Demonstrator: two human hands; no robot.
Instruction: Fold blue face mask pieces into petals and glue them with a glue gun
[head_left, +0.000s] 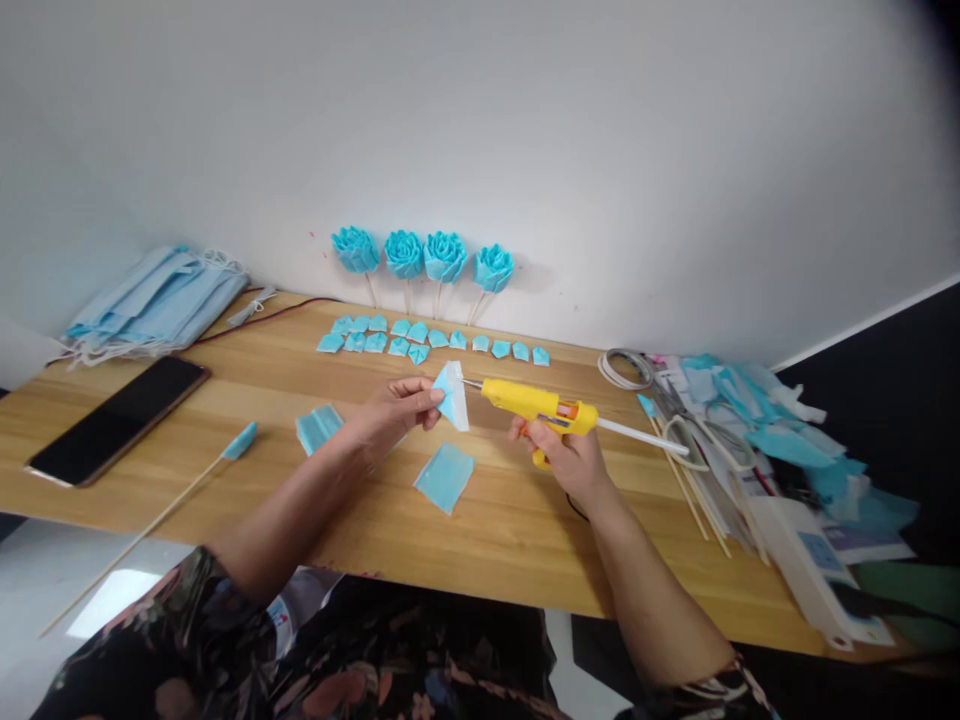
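Between the fingers and thumb of my left hand (411, 402) is a folded piece of blue and white mask fabric (453, 397), held up over the table. My right hand (562, 455) grips a yellow hot glue gun (529, 399), with a white glue stick (645, 436) poking out of its back. The metal nozzle points left and meets or nearly meets the fabric's right edge. Below lies a blue fabric square (445, 478). More blue squares (319, 429) rest beside my left wrist.
Several blue fabric flowers (445, 258) on sticks lean on the wall, behind rows of folded petals (398, 346). Masks (161, 297), a phone (118, 420) and a blue-tipped stick (180, 495) lie left. Scissors (686, 442), tape (626, 369), wooden sticks (686, 490) and fabric scraps (795, 430) crowd the right.
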